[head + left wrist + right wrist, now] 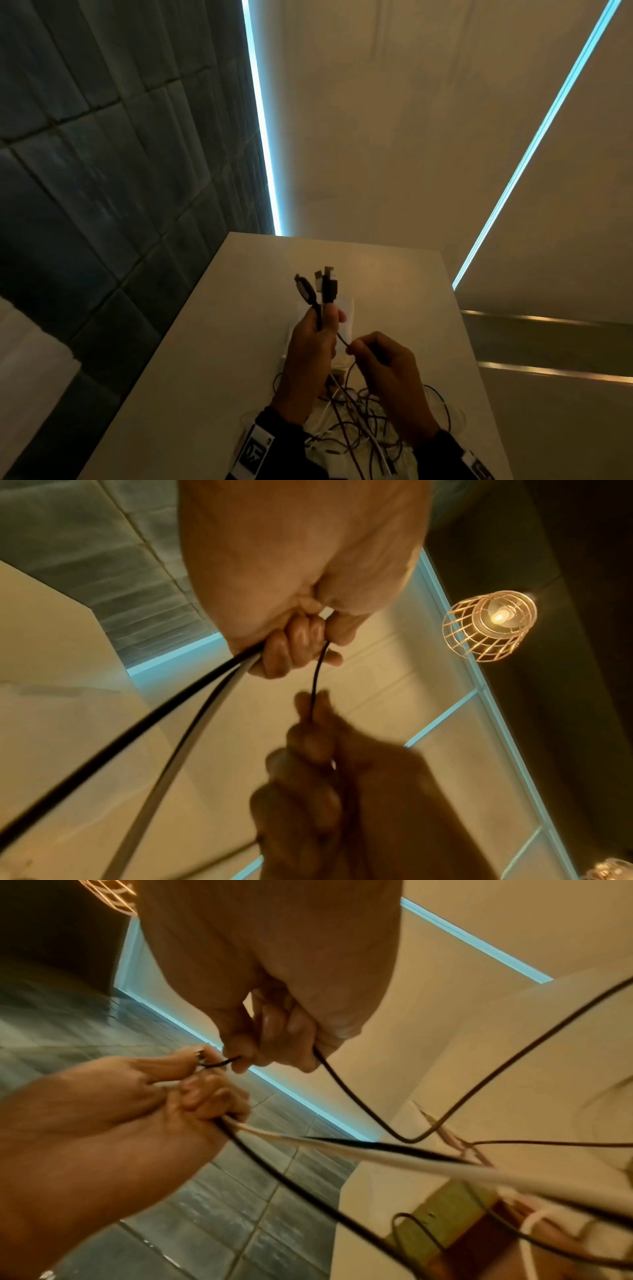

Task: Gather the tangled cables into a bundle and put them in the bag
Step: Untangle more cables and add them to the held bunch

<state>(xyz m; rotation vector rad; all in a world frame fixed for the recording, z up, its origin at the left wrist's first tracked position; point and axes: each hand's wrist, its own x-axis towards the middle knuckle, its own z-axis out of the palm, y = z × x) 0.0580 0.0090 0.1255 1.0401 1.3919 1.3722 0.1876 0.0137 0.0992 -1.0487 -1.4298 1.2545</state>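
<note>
- closest to the camera there's a messy pile of tangled cables (356, 421) on the near end of the tabletop (191, 342), mostly thin dark wires with a couple of white ones mixed in, spread between and under both wrists
- both wrists have dark sleeves with a strap and a printed tag on them, pretty blurry so can't read anything
- right hand (387, 373) is up off the tabletop, its grip pinching a thin black wire (316, 674) between thumb and fingertips; the rest of that wire loops down to the pile
- that same thin wire runs the short gap over to the left hand (310, 346), so it's pulled between the two hands, which are just beside each other
- left hand's grip is clenched round a bunch of cable ends, fingers curled tight; a thicker black cable (113, 748) and a white cable (445, 1164) come out the bottom of the fist and trail to the pile
- out the top of the left fist stick the plugs (325, 282), pointing up and away, a couple look like USB ends, one dark and one whitish
- right behind the left hand something white and flat lies on the tabletop, could be the bag (346, 310), mostly hidden so honestly can't tell
- further back: dark tiled wall on the left, pale wall with glowing blue light strips, and a wire cage lamp (489, 624) lit up overhead
</note>
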